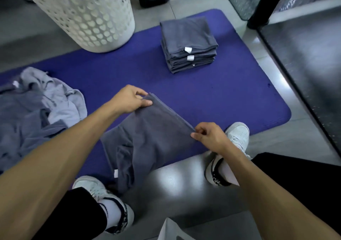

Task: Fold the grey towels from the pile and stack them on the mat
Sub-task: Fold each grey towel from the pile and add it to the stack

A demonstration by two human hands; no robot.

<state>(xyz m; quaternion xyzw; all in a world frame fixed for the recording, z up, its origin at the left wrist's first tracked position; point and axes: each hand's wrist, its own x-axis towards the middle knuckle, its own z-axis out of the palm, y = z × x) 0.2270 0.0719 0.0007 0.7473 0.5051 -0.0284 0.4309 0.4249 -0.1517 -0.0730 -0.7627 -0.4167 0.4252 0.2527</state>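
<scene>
Towel held up over the mat's near edge

Left hand (pixel 129 99) and right hand (pixel 210 135) each pinch a top corner of the towel (pixel 147 138); stack (pixel 188 44) lies at 12 o'clock on the mat (pixel 221 95).

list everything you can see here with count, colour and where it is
mat: one, purple, on the floor, centre
folded towel stack: one stack of several, grey, on the mat's far part
held towel: one, dark grey, hanging from both hands over the mat's near edge
unfolded towel pile: one heap, grey and lighter grey, on the mat's left end
laundry basket: one, white, perforated, upper left, base at the mat's far edge
floor: grey, glossy, around the mat
shoes: two, white with black, at the mat's near edge
left hand: pinches the towel's top left corner
right hand: pinches the top right corner
</scene>
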